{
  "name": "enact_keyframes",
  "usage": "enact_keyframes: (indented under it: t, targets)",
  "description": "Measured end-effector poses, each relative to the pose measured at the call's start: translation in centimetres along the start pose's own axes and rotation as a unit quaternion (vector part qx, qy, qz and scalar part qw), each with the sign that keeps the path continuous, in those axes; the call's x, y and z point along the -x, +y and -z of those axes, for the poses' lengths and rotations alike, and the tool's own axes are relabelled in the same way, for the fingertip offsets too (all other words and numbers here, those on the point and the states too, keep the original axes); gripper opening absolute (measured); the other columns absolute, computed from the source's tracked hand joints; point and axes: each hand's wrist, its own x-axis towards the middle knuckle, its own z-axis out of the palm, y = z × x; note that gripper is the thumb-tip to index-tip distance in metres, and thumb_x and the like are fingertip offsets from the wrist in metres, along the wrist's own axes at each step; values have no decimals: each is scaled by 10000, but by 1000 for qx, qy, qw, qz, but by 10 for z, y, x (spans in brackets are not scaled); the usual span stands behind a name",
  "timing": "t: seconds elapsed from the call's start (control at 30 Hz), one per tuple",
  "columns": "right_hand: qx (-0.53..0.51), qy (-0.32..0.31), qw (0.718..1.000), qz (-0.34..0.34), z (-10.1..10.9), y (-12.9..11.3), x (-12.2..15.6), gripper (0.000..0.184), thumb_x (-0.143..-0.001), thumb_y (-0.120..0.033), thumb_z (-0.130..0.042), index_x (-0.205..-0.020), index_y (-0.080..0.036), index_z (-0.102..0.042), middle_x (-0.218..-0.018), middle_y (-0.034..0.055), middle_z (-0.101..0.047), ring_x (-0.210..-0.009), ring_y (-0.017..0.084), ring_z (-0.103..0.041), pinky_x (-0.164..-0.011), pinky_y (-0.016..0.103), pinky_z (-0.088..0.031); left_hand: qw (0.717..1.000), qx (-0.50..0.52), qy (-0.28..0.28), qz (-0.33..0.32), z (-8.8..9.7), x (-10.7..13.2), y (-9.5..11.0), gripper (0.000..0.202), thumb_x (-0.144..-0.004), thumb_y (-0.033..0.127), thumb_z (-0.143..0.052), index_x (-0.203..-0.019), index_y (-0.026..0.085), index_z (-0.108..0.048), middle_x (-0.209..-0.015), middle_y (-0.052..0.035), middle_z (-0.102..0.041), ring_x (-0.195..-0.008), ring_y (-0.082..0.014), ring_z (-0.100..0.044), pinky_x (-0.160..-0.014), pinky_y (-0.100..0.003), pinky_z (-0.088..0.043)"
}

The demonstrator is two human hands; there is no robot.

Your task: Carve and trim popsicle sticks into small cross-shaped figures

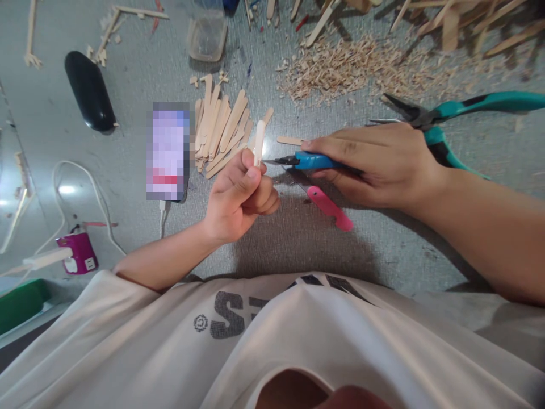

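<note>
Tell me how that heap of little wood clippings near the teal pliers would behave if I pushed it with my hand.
The heap of pale wood clippings would probably scatter rather than slide as one: it is loose, separate slivers, already spread thin at its edges. The pieces look very light, so some might cling to skin or flick away. The grey tabletop looks smooth, so they should sweep easily.

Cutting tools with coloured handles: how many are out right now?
3: blue-handled cutter in the right hand, pink-handled tool lying beneath it, teal pliers beyond it. Clutter may hide others.
</note>
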Motion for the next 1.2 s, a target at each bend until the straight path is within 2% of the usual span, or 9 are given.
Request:
enact_keyframes:
  t: [0.1,0.33,0.47,0.63,0.8,0.87,0.97,1.1,1.2]
  targets:
    - [10,29,999,35,-2,-1,-1,465,-1212,-536,-435,-1597,-326,-589,-1112,29,-823,-864,194,-808,-719,323,-598,1000,-5,-13,14,0,2,2,273,-1103,345,-721,-903,244,-564,-519,148,-291,-428,-63,-125,-505,-191,-327]
    - [5,61,996,68,-5,-4,1,472,-1209,-477,-488,-1653,-319,-508,-1144,40,-826,-859,179,-801,-708,314,-591,995,-5,-96,15,-3,5,4,344,-1043,423,-812,-922,258,-535,-540,155,-279,-443,-51,-102,-490,-174,-303]
    - [7,94,991,95,-6,-8,-2,455,-1215,-419,-482,-1661,-328,-478,-1080,-2,-821,-785,154,-777,-637,294,-568,996,3,-82,33,-4,6,3,370,-1029,426,-827,-914,260,-518,-537,150,-284,-449,-57,-117,-494,-179,-309]
    - [13,87,993,73,-7,-10,-3,532,-1195,-397,-511,-1719,-365,-423,-1120,9,-832,-843,184,-802,-680,319,-586,997,-4,-82,-4,-4,4,-1,366,-1044,415,-814,-910,251,-515,-526,144,-321,-449,-60,-150,-513,-181,-328]
    - [41,117,989,78,-8,-9,-2,465,-1189,-488,-510,-1619,-312,-521,-1039,18,-817,-791,189,-774,-638,317,-554,996,-6,-81,-35,-4,0,-3,337,-1058,423,-798,-935,248,-537,-510,140,-385,-429,-65,-173,-514,-179,-334]
    - [48,93,994,35,-7,-9,-1,485,-1201,-579,-429,-1590,-322,-562,-1043,30,-812,-847,208,-792,-690,340,-583,996,2,-75,-46,-3,-1,-3,331,-1052,418,-803,-930,243,-551,-509,139,-389,-424,-63,-163,-512,-179,-334]
    - [51,34,998,-17,-5,-8,1,619,-1188,-699,-313,-1596,-333,-601,-1081,57,-806,-923,248,-801,-753,384,-605,996,2,-73,-50,-1,-2,-2,327,-1049,416,-807,-928,242,-558,-511,138,-396,-424,-64,-152,-509,-186,-332]
    - [56,50,997,18,-6,-2,4,598,-1184,-685,-380,-1653,-357,-555,-1139,42,-803,-881,219,-769,-741,358,-575,995,-11,-89,-48,-1,-3,-2,374,-1048,451,-812,-918,253,-524,-499,142,-391,-416,-69,-151,-498,-196,-309]
    - [60,74,994,49,-9,2,6,596,-1182,-640,-457,-1718,-380,-471,-1124,5,-799,-858,185,-753,-729,326,-556,997,-11,-74,-37,0,-3,-4,398,-1027,463,-837,-911,256,-518,-492,147,-387,-413,-73,-153,-498,-201,-311]
